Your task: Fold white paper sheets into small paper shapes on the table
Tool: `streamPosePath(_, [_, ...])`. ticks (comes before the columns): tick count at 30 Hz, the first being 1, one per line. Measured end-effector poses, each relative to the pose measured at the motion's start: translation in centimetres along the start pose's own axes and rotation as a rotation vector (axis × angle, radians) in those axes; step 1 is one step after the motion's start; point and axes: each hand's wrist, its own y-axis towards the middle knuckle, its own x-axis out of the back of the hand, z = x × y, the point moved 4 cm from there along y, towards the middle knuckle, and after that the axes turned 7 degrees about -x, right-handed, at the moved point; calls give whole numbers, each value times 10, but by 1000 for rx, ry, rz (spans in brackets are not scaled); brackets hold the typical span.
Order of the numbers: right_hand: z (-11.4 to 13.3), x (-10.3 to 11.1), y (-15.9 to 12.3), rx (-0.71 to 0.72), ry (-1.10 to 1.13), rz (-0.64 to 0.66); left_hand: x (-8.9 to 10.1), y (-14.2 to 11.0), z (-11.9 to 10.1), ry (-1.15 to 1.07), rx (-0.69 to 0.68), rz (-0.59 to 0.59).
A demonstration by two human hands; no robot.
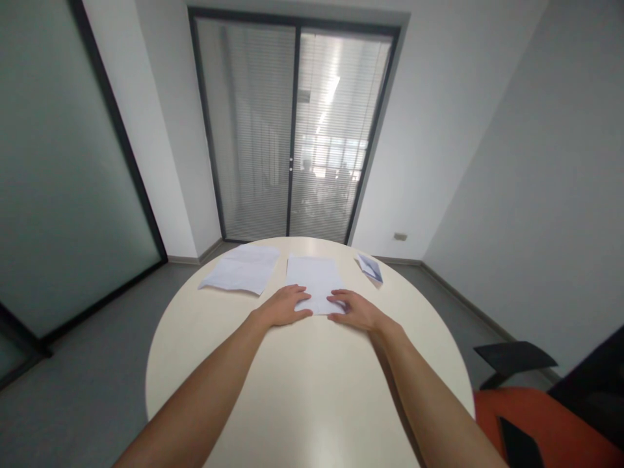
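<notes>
A white sheet of paper [314, 273] lies flat on the round cream table [302, 390], straight ahead of me. Over its near left corner rests my left hand [283, 306], fingers stretched out and thumb apart along the near edge. My right hand [358, 310] lies on the near right corner, its fingers spread toward the left hand and a gap between the two. Neither hand grips the sheet; both are open and touch it from above. Some of the sheet's near corners are hidden under the hands.
Left of the sheet lies a larger, creased white paper [244, 268]. A folded paper piece [370, 268] sits at the table's far right. An orange chair [541, 422] with black armrests stands at the lower right. Beyond the table is a glass door [248, 130] with blinds.
</notes>
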Motion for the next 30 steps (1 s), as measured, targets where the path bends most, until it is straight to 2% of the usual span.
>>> streamPosePath(5, [2,5,-2,1,39,-34,0,-1,-1,-31,-52,-18])
streamPosePath(9, [-1,7,-3,-40,111,-58,3,-1,3,-110,-72,-97])
streamPosePath(17, [-15,12,-5,-118,262,-91,13,-4,22,-157,132,-206])
streamPosePath(22, [-21,17,-7,-148,249,-146,17,-4,27,-227,128,-334])
streamPosePath(30, [-36,16,-2,-193,206,-299,18,-1,32,-319,194,-427])
